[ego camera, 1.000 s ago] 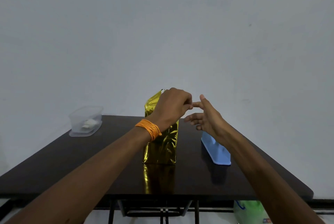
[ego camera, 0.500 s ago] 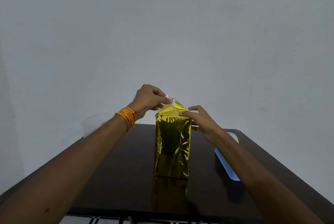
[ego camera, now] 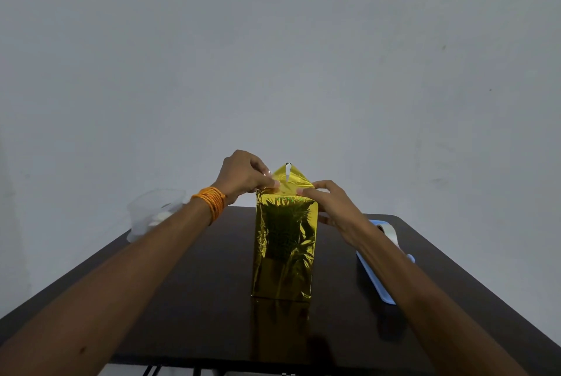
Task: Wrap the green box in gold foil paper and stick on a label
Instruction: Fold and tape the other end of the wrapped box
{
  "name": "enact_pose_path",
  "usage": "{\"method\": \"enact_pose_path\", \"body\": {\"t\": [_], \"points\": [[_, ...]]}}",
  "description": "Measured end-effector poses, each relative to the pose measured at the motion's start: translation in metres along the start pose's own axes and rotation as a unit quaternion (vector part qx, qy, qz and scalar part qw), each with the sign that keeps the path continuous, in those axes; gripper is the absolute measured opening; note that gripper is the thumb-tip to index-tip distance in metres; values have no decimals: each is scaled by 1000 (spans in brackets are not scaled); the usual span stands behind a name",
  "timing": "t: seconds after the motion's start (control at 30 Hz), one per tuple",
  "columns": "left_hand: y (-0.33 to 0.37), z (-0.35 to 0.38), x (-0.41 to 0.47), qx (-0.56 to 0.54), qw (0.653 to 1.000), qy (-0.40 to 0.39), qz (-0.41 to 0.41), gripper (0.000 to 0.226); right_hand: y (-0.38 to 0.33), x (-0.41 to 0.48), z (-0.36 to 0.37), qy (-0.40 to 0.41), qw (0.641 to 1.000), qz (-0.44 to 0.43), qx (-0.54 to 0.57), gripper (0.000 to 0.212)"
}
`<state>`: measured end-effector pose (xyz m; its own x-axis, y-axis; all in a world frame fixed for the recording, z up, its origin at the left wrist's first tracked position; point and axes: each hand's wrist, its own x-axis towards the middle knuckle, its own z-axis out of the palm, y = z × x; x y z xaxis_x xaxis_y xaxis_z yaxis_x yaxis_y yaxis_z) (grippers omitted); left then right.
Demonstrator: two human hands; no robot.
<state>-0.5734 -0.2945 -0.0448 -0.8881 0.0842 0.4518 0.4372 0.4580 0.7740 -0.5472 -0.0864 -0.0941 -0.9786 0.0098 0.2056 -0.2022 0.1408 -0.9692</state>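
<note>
Dim, flat indoor light; the plain grey wall (ego camera: pixel 273 57) darkens toward the corners. The glossy dark brown bench (ego camera: pixel 194 299) mirrors the tall gold-foil-wrapped box (ego camera: pixel 283 242), whose crinkled foil glints near its top. Forearms (ego camera: pixel 121 278) stretch at the lower edges.

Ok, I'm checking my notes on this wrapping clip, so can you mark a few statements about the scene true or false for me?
1. The foil-wrapped box stands upright on the table. True.
2. Both hands are down at its base. False: the left hand and right hand grip its top.
3. The right wrist wears a band. False: the orange band is on the left wrist.
4. A blue tray lies on the table, right of the box. True.
5. A see-through tub stands on that tray. False: the clear container sits at the table's far left.
</note>
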Motion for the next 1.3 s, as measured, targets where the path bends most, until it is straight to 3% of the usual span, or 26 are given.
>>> {"method": "enact_pose_path", "body": {"t": [0.43,0.53,0.63,0.8,0.93,1.0,1.2,1.3], "points": [[-11,2,6,-77,994,-13,-80,37,-1,1,-2,-10,1000,7,16,40],[-13,-3,5,-171,973,-48,-147,55,2,2,-4,-8,1000,6,16,42],[-20,0,7,-244,946,-79,-197,51,3,2,-4,-9,1000,3,21,42],[-33,12,10,-253,948,22,-194,32,6,2,-5,-9,1000,-2,22,42],[-36,16,8,-227,954,-57,-188,49,8,4,-4,-9,1000,-3,25,42],[-37,20,8,-220,956,-73,-179,44,8,4,-2,-10,1000,-3,26,41],[-43,26,6,-296,936,-43,-184,18,10,6,-4,-3,1000,-2,30,43],[-48,23,2,-308,934,-15,-179,26,11,6,-5,-2,999,3,38,44]]}}
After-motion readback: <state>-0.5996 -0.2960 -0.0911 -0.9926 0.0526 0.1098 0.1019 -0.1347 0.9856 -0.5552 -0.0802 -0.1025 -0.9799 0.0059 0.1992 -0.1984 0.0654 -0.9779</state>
